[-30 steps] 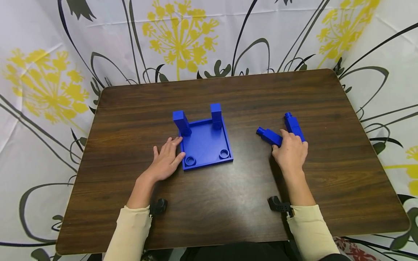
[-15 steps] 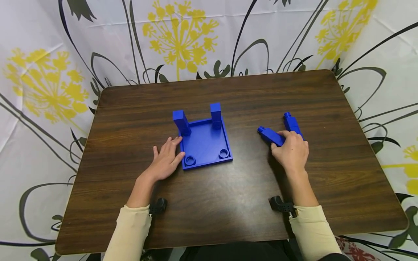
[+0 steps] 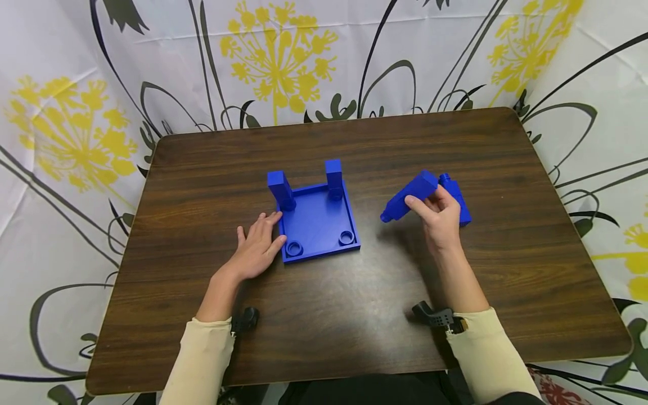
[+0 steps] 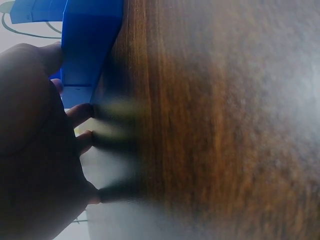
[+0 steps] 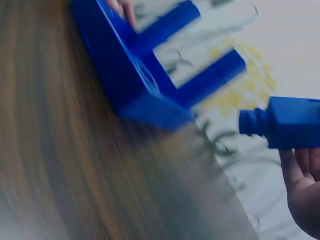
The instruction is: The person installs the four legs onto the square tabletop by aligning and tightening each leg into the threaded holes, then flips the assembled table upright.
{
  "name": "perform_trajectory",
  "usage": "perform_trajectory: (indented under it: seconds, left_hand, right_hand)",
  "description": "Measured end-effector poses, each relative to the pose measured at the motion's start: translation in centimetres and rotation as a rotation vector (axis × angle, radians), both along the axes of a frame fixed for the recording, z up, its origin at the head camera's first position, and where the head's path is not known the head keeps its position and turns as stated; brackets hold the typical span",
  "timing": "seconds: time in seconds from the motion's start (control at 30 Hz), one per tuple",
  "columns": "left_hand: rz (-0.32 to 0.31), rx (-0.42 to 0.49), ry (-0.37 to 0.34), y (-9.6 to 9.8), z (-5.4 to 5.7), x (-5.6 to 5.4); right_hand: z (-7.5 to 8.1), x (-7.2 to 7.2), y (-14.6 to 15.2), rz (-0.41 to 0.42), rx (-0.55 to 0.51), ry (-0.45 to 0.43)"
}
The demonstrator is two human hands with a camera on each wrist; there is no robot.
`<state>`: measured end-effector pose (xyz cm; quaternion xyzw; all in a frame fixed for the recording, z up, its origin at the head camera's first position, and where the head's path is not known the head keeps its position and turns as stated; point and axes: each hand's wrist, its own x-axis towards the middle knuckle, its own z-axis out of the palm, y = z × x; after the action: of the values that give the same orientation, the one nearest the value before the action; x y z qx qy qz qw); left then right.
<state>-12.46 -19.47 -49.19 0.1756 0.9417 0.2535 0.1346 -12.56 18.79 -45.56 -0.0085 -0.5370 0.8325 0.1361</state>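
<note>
A blue square tray-like base [image 3: 319, 219] lies on the table, with two blue posts [image 3: 334, 179] upright at its far corners and two round sockets [image 3: 346, 238] at its near corners. My left hand [image 3: 257, 247] rests flat at the base's left edge, fingers spread and touching it. Off to the right, my right hand [image 3: 440, 219] pinches a loose blue post [image 3: 409, 197] above the table, tilted with its threaded-looking end down and to the left. That ridged end shows clearly in the right wrist view on the held post [image 5: 292, 122]. Another blue post [image 3: 455, 198] lies just behind the right hand, partly covered.
The brown wood-grain table [image 3: 324, 315] has rounded corners, and its near edge runs close to the person's body. Behind and at both sides hangs a white curtain [image 3: 177, 56] with yellow and grey plant prints. A black strap-on camera [image 3: 245, 319] sits at each wrist.
My right hand has lifted one post off the table and turned it so its narrow end tips downward left. The other post stays lying there. The left hand and the base keep their places.
</note>
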Motion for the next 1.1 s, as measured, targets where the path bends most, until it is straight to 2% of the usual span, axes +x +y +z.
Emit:
perform_trajectory:
  seconds: [0.07,0.13,0.2,0.4,0.63,0.83,1.1]
  left_hand:
    - [0.003,-0.001,-0.002,0.0,0.0,0.0]
    - [0.005,-0.003,0.000,0.0,0.0,0.0]
    - [0.006,0.002,0.002,0.0,0.1,0.0]
    - [0.006,-0.026,-0.010,0.0,0.3,-0.1]
    - [0.007,-0.039,-0.028,0.1,0.4,-0.2]
    - [0.009,-0.029,-0.026,0.0,0.1,-0.1]
    - [0.016,-0.040,-0.013,0.1,0.0,-0.3]
  right_hand:
    - [0.2,-0.1,-1.3,0.108,-0.105,0.017]
    - [0.3,-0.2,-2.8,0.193,-0.133,0.012]
    - [0.4,-0.2,-4.5,0.252,-0.093,0.003]
    - [0.3,-0.6,-9.2,0.398,0.127,0.036]
    - [-0.3,-1.2,-13.4,0.585,0.238,0.100]
    - [-0.7,-1.6,-15.5,0.704,0.328,0.141]
    - [-1.2,-2.1,-16.5,0.790,0.402,0.224]
